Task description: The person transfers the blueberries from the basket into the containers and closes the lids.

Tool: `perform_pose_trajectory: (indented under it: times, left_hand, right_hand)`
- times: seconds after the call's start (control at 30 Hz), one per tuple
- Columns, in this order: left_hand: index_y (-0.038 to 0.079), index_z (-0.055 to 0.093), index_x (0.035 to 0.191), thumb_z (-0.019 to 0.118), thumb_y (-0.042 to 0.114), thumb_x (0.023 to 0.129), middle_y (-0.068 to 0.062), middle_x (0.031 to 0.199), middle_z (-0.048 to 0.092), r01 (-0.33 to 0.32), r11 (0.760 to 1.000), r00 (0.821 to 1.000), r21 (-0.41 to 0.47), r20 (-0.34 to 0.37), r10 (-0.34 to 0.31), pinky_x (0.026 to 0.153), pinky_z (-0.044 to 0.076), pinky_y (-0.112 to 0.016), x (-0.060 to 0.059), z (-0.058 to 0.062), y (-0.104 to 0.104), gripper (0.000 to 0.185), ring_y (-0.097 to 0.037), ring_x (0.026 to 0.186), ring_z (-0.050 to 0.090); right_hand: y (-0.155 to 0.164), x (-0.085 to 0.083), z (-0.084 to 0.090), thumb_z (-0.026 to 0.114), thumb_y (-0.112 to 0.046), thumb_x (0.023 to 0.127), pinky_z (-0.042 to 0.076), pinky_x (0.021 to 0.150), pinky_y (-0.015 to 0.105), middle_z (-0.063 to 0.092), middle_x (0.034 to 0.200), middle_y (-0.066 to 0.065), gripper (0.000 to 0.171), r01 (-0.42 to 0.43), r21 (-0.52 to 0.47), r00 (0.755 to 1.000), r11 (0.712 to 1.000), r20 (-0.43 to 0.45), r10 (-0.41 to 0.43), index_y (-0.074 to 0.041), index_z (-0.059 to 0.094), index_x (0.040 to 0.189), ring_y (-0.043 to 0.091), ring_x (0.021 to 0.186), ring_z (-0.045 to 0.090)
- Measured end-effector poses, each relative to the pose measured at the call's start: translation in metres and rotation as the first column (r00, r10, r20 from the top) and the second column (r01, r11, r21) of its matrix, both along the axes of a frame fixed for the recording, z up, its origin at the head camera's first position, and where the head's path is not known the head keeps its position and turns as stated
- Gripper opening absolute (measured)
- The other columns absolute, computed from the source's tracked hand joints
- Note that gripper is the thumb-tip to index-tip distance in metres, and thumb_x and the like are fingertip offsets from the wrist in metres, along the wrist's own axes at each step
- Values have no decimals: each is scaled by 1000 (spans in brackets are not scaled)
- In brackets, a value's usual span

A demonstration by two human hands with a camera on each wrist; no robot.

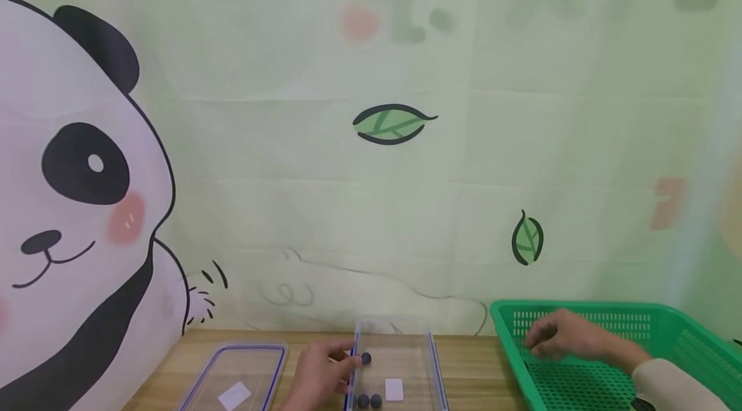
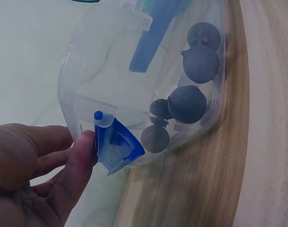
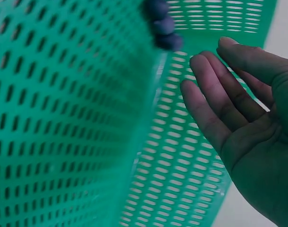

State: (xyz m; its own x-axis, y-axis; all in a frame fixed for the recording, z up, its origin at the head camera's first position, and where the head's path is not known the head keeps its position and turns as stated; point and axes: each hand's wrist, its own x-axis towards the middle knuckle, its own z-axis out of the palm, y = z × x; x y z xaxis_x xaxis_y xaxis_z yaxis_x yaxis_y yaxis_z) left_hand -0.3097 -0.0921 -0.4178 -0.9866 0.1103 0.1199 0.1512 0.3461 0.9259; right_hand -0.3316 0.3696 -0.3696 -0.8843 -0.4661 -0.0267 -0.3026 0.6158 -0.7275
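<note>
A clear plastic box (image 1: 400,359) with blue latches stands on the table. Several blueberries (image 2: 186,104) lie inside it, and a small white label (image 1: 394,390) shows at its middle. My left hand (image 1: 323,372) pinches the box's left wall, thumb beside a blue latch (image 2: 115,144) in the left wrist view. Over the green basket (image 1: 510,346) is my right hand (image 1: 565,334), its fingers loosely bent and holding nothing. In the right wrist view a few dark blueberries (image 3: 163,28) lie in the basket, just beyond the fingertips.
A clear lid (image 1: 243,372) with a blue seal and a white label lies left of the box on the wooden table (image 1: 472,366). Behind the table hangs a pale green cloth (image 1: 278,140) printed with a panda and leaves.
</note>
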Motion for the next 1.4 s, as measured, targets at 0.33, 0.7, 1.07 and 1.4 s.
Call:
perform_pose_trajectory:
  times: [0.33, 0.7, 1.07, 1.4]
  left_hand:
    - [-12, 70, 127, 76, -1, 96, -7, 87, 67, 3, 1000, 1000, -7, -1, -3, 56, 64, -32, -1, -1, 0, 34, -14, 63, 68]
    - [-12, 70, 128, 75, -1, 96, -8, 90, 67, -8, 1000, 1000, -7, 20, 8, 57, 64, -31, -1, 0, 0, 34, -14, 65, 67]
    - [-11, 70, 127, 76, 1, 96, -8, 91, 66, -16, 1000, 1000, -16, 23, 17, 56, 63, -31, -1, 1, 0, 33, -14, 63, 67]
    - [-11, 70, 128, 76, 0, 96, -8, 90, 66, -16, 1000, 999, -9, 28, 16, 57, 63, -31, -1, 1, 0, 34, -14, 63, 67]
  right_hand:
    - [-5, -3, -11, 71, 4, 93, 64, 75, 46, 75, 103, 12, 17, 26, 43, 994, 999, 109, -31, 1, 77, 108, 27, 89, 70]
    - [50, -86, -96, 87, -22, 87, 65, 67, 43, 75, 98, 4, 18, -73, 76, 987, 994, 147, 62, -16, 81, 103, 27, 88, 71]
    - [34, -76, -91, 82, -12, 86, 60, 61, 35, 71, 86, 2, 8, -16, 179, 997, 984, 81, 1, -14, 75, 88, 22, 75, 67]
    - [-9, -17, -21, 73, -3, 87, 61, 68, 35, 70, 88, 2, 9, -12, 180, 999, 984, 36, 5, -8, 74, 94, 19, 78, 66]
